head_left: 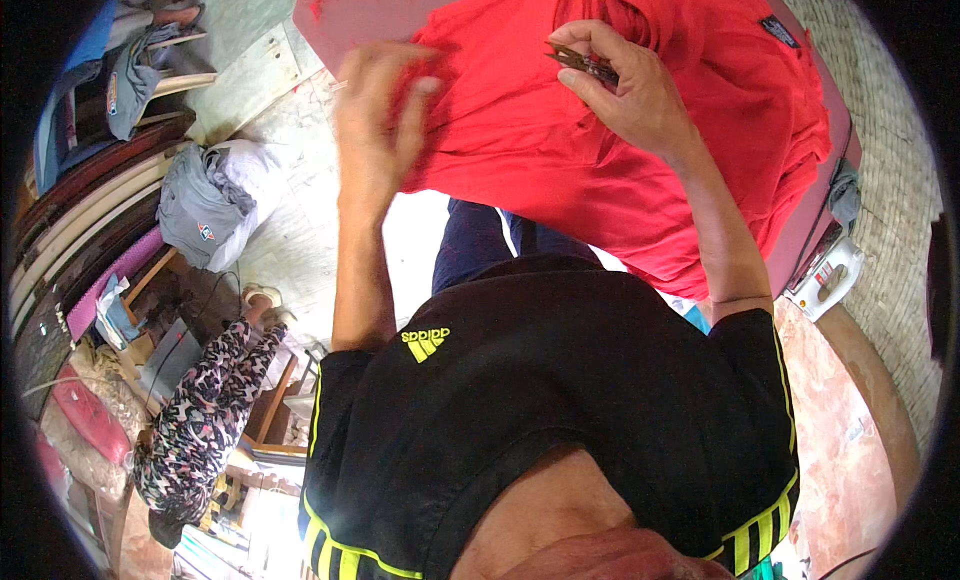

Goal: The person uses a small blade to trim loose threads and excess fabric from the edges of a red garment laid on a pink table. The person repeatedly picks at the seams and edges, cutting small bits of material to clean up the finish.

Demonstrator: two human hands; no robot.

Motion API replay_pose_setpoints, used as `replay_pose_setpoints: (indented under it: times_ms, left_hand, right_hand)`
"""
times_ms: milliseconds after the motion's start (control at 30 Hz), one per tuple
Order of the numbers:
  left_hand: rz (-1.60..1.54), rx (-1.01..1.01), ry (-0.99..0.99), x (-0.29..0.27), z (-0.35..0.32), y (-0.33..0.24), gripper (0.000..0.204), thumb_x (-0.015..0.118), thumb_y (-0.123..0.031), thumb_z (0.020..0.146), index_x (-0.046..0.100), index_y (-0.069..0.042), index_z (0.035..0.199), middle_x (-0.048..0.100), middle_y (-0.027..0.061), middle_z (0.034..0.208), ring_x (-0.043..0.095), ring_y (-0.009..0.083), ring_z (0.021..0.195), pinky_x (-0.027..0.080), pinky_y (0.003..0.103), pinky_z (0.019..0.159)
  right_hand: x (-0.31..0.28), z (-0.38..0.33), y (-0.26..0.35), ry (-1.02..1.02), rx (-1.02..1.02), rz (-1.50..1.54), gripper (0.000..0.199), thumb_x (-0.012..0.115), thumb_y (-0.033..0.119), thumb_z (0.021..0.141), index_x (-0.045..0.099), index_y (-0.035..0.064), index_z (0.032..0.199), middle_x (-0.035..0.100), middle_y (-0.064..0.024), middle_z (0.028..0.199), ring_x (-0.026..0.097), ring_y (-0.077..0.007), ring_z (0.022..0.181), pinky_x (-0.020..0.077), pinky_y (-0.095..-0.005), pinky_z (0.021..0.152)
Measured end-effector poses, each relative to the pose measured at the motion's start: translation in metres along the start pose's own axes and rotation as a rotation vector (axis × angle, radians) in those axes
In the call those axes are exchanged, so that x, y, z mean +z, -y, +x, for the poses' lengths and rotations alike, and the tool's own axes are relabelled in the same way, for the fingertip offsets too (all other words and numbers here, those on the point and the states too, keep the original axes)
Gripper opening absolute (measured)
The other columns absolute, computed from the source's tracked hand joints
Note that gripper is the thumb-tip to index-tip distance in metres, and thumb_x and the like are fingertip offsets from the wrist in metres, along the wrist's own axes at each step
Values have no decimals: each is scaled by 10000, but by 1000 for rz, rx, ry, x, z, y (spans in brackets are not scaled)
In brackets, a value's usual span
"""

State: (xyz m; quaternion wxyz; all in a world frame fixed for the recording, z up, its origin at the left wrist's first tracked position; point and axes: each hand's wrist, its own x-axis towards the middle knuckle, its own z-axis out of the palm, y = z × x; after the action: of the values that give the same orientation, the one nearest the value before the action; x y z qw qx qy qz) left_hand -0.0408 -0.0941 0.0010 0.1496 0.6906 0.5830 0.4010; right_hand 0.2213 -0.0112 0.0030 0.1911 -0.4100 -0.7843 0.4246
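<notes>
A red knit garment (520,145) lies loosely spread and bunched over a dull red table (350,25); a small dark label (778,32) shows near its far right edge. Above the cloth, my right hand (635,90) is closed around small dark thread snips (583,64), their tips pointing left. At the garment's left edge is my left hand (380,115), blurred, with thumb and fingers apart and nothing seen between them. Whether it touches the cloth I cannot tell.
A white plastic piece with a handle-like loop (832,278) sits by the table's right edge. Left of me lies a grey and white cloth bundle (215,205) beside stacked long boards (95,215). A person in patterned clothes (205,415) is at lower left; another's feet show at top left.
</notes>
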Motion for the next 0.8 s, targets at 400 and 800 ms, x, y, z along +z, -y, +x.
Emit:
replay_pose_setpoints:
  times_ms: [400, 800]
  left_hand:
    - [-221, -148, 30, 43, -5, 1, 47, 640, 0, 882, 621, 6, 925, 662, 162, 869, 654, 342, 796, 519, 377, 740]
    - [-446, -347, 60, 35, -10, -5, 101, 574, -98, 1007, 601, -5, 979, 607, 3, 872, 536, 89, 815, 451, 233, 754]
  right_hand:
    - [4, -7, 14, 72, -128, -294, 366, 665, 208, 931, 536, 112, 1260, 685, -96, 1110, 701, -283, 999, 561, -373, 834]
    - [8, -4, 25, 109, -196, -445, 236, 586, 204, 962, 563, 114, 1179, 603, -83, 1058, 675, -303, 912, 553, -435, 738]
